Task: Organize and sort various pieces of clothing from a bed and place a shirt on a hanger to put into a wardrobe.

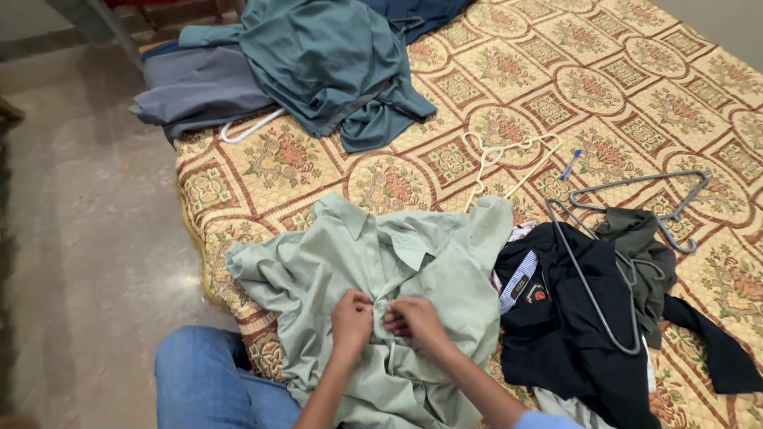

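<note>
From my remote seat I find no packages, signs or screens anywhere on the patterned bed cover (604, 87). The only labelled item I see is a small rectangular woven neck label (518, 280), white with blue stripes, sewn into the collar of the black garment (572, 326) that lies to the right of my hands and a little farther from me. Just beside that label, slightly nearer to me, sits a small embroidered badge (540, 295), dark with a red and pale centre, on the same black cloth. Both are too small for me to make out further.
</note>
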